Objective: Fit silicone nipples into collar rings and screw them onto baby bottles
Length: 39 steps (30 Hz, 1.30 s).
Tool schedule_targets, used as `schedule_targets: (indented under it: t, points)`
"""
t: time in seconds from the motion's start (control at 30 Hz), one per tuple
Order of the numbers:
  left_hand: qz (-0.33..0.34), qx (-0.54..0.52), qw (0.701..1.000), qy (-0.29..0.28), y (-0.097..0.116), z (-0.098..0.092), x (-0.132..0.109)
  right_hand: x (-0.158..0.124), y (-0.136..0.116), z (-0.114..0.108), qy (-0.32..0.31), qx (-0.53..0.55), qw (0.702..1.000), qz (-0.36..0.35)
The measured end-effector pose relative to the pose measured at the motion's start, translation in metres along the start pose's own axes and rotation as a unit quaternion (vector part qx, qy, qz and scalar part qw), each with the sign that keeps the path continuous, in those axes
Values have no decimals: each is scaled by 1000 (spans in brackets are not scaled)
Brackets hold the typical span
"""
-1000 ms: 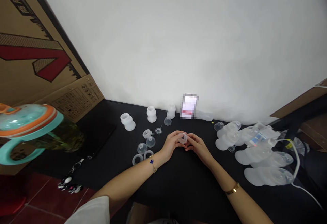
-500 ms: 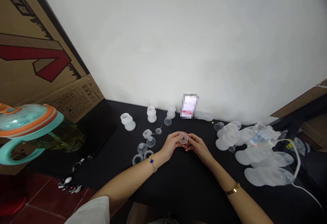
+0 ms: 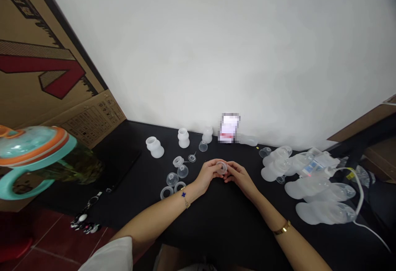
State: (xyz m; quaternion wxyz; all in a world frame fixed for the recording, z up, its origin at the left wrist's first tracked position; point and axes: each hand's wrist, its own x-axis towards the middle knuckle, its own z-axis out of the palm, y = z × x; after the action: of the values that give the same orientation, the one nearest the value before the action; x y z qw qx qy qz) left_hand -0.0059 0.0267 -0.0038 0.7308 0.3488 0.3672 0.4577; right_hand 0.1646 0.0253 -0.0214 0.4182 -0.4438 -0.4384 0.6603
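Near the table's middle, both hands meet at a small translucent ring [image 3: 222, 168], which looks like a baby-bottle collar. My left hand [image 3: 209, 173] is closed around its left side, thumb on the rim. The fingertips of my right hand [image 3: 237, 175] pinch its right edge. Whether a nipple sits inside the ring is too small to tell. To the left of my hands lie two clear domed caps [image 3: 182, 171], two loose rings [image 3: 167, 192], a white collar [image 3: 178, 161] and a flat clear disc-like piece [image 3: 192, 157].
White wavy bottles [image 3: 183, 138] stand toward the wall, with a clear cap [image 3: 203, 146] by one. A lit phone [image 3: 229, 128] leans there. Several capped bottles [image 3: 324, 213] lie at right beside a white cable [image 3: 360, 192]. A teal-lidded jug [image 3: 40, 155] and cardboard box [image 3: 93, 114] occupy the left.
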Motion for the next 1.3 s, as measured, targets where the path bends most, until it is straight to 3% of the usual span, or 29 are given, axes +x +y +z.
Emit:
schedule_targets:
  t: [1.3]
  points:
    - [4, -13, 1000, -2, -3, -1, 2, 2, 3, -2, -10, -3, 1000, -7]
